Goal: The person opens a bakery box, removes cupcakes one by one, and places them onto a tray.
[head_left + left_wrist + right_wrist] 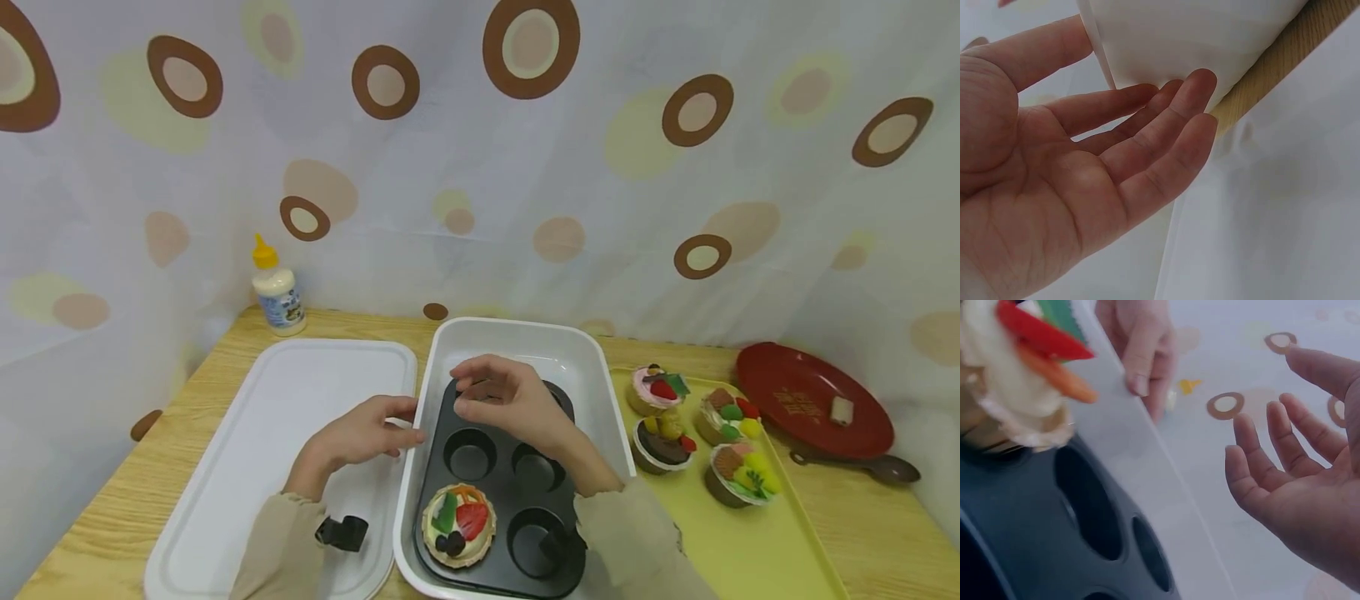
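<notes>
My left hand (367,433) holds the left rim of a deep white tray (438,358), thumb over the edge and fingers against the outer wall. In the left wrist view the fingers (1166,147) are loosely bent beside the tray wall (1166,37). A dark muffin tin (498,500) lies inside the tray. One fruit-topped tart (459,525) sits in its near-left cup, with red, green, orange and dark toppings. My right hand (517,408) hovers above the tin's far part with fingers loosely curved and nothing in them; it hides some far cups.
A white lid-like tray (292,417) lies left, a glue bottle (279,296) behind it. At right, a yellow tray (720,550) bears several decorated cupcakes (663,446). Beyond it are a red plate (795,375) with a small pale piece (842,410) and a dark spoon (892,468).
</notes>
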Available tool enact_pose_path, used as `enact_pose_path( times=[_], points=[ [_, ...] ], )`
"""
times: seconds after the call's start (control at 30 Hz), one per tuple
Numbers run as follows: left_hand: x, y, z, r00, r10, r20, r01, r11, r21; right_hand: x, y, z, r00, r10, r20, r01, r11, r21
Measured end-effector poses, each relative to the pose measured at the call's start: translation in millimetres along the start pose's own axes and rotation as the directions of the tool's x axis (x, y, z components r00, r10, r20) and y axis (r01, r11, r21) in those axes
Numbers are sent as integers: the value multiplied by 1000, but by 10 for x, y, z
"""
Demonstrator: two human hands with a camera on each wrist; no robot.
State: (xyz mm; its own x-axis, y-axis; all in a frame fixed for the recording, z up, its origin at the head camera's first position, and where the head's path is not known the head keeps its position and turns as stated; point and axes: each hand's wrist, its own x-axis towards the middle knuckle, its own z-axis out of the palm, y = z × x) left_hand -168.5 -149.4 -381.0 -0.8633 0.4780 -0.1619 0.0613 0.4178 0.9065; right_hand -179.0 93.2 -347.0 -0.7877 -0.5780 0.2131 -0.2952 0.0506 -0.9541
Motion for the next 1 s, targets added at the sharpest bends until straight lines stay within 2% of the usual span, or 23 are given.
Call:
enact_pose_path(
  times=[0.17,0.37,0.67,0.83,1.0],
  points=[
    [0,-6,-18,1000,-4,-10,4,1000,0,11,49,37,997,37,62,-34,998,-54],
    [19,-18,-6,1000,0,-5,0,1000,7,-64,87,-18,990,62,127,-47,993,-113],
    [16,-13,6,1000,3,-7,-3,1000,3,-175,196,-54,972,79,222,-33,978,-205],
    [12,-9,10,1000,-6,-12,6,1000,-3,-180,234,-18,954,97,285,-20,964,-263],
    [10,-14,9,1000,-11,-15,11,1000,-2,-192,238,10,927,174,334,-50,937,-347]
  ],
)
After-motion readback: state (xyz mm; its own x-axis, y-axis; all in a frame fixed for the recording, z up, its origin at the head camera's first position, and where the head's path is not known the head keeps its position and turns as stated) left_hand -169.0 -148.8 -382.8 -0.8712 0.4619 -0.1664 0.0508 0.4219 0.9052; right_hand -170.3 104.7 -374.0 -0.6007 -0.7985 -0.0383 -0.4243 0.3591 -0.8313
